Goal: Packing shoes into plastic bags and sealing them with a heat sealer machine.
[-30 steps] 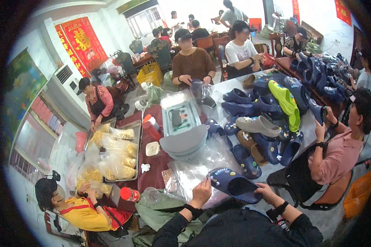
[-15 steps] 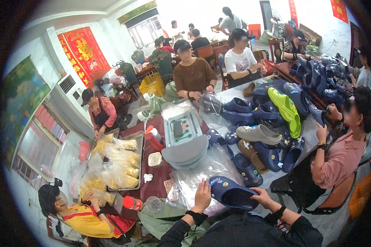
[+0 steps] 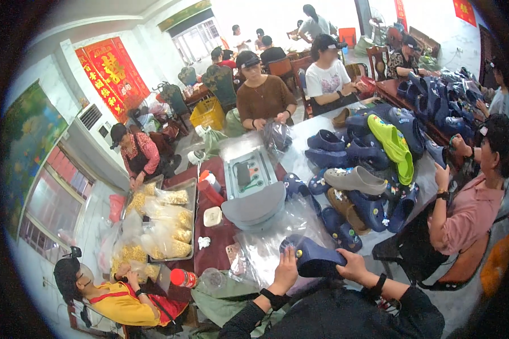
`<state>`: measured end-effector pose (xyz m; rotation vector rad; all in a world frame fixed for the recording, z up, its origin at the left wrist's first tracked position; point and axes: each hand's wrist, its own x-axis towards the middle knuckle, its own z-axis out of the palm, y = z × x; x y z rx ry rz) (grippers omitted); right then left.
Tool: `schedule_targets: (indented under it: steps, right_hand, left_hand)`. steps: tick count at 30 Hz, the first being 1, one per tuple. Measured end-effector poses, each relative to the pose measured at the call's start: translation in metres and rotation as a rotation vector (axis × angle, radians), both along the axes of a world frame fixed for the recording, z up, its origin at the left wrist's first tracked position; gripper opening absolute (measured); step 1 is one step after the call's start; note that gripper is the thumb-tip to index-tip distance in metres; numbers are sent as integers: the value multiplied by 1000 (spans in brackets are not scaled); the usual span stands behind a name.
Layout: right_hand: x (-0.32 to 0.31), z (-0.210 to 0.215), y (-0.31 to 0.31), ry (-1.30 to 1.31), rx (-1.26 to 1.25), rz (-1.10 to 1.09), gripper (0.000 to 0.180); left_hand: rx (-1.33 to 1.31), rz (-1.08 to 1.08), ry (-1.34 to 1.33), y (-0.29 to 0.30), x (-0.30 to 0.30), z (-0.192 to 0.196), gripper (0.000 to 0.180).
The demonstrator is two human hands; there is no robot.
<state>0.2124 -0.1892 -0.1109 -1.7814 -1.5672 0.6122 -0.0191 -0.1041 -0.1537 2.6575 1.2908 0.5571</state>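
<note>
A navy clog (image 3: 311, 259) with small charms on its toe is held between my two hands above the near table edge. My left hand (image 3: 286, 270) holds the toe end, its fingers straight up against the upper; the thumb is hidden. At the heel end, my right hand (image 3: 353, 266) is closed on the rim. Under and behind the clog lie clear plastic bags (image 3: 266, 243). A pile of navy clogs (image 3: 367, 155) rises just beyond, with a lime-green clog (image 3: 393, 150), a grey clog (image 3: 353, 181) and a brown clog (image 3: 345, 208) among them.
A grey box-shaped device (image 3: 251, 192) stands mid-table. Left of it are a small white dish (image 3: 212, 217), a red-lidded jar (image 3: 182, 278) and a metal tray (image 3: 191, 226) of bagged yellow pieces. A phone (image 3: 236, 257) lies nearby. Co-workers sit around, one in pink (image 3: 469, 214) close on the right.
The clog has turned in my hands, so its opening faces me less and its upper shows more. My right hand has shifted slightly left. Across the table, a co-worker's hands lift a plastic bag.
</note>
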Motion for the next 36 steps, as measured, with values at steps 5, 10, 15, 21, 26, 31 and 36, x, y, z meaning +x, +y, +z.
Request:
schedule_targets:
  steps: [5, 10, 15, 21, 26, 31, 36]
  right_hand:
    - [21, -36, 12, 394, -117, -60, 44]
    - [52, -34, 11, 978, -376, -146, 38]
    - [47, -24, 7, 1192, -587, -166, 15]
    - [30, -27, -2, 1220, -651, -198, 10]
    - [31, -23, -5, 1315, -671, -321, 14]
    - [27, -40, -10, 308, -132, -31, 46]
    - [4, -13, -11, -64, 61, 135, 52]
  left_hand:
    - [-30, 130, 60, -6, -3, -7, 50]
    - [7, 291, -36, 0, -11, 8, 59]
    - [-110, 403, -58, -6, -20, -9, 52]
    - [-65, 445, -123, -3, -14, -3, 41]
    - [-282, 349, 33, -23, -21, 12, 39]
    - [-148, 179, 28, -41, -14, 20, 43]
    - [-20, 273, 161, -48, 2, 55, 58]
